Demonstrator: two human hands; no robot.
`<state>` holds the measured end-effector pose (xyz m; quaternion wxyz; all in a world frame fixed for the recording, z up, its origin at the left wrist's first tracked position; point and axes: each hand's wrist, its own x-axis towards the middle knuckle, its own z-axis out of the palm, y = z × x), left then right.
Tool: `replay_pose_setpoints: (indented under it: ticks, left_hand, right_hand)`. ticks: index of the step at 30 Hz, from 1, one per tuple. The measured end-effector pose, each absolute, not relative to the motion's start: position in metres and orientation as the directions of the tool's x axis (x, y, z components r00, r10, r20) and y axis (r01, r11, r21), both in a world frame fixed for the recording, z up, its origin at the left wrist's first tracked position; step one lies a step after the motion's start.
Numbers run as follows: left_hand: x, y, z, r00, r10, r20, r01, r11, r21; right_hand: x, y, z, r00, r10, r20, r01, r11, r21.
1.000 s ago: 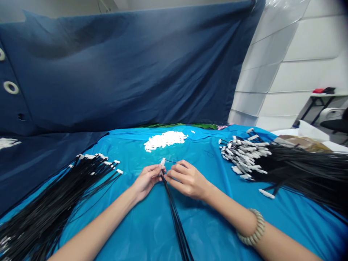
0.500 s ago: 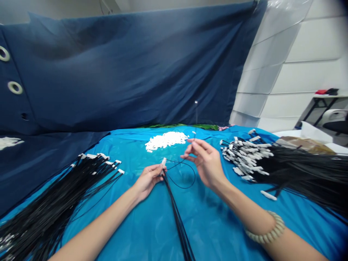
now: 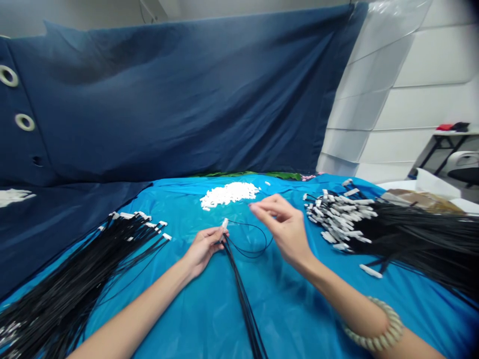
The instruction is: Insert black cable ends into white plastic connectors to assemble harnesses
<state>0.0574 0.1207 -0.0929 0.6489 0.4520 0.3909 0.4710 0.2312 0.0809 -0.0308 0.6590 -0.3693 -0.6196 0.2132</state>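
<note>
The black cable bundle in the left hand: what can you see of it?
The black cable bundle is a narrow sheaf of thin, glossy leads. It is pinched at its top end in the left hand and runs down out of view across the blue plastic sheet. A white plastic connector pokes up above the hand, and a thin black strand loops out to the right.

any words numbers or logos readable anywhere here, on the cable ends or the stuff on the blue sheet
No text can be read anywhere in this view.
White plastic connector in the left hand: no marking visible.
Loose white plastic pieces: too small to tell.
Brown paper at the far right: too blurred to tell.
</note>
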Motion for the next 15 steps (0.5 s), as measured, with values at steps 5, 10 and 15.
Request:
replay_pose_setpoints:
  ticks: [5,10,15]
  left_hand:
    - [0.058,0.121,-0.093,0.234,0.97,-0.068,-0.264,0.13,0.956]
    - [0.059,0.118,-0.092,0.224,0.974,-0.04,-0.254,0.098,0.962]
    - [0.06,0.117,-0.092,0.217,0.976,0.005,-0.218,0.044,0.975]
  right_hand:
    - [0.217,0.081,-0.05,-0.072,0.882,0.465,0.338,0.46,-0.821]
    - [0.217,0.084,-0.053,-0.039,0.905,0.424,0.379,0.406,-0.832]
    - [0.217,0.083,-0.052,-0.026,0.9,0.434,0.379,0.411,-0.829]
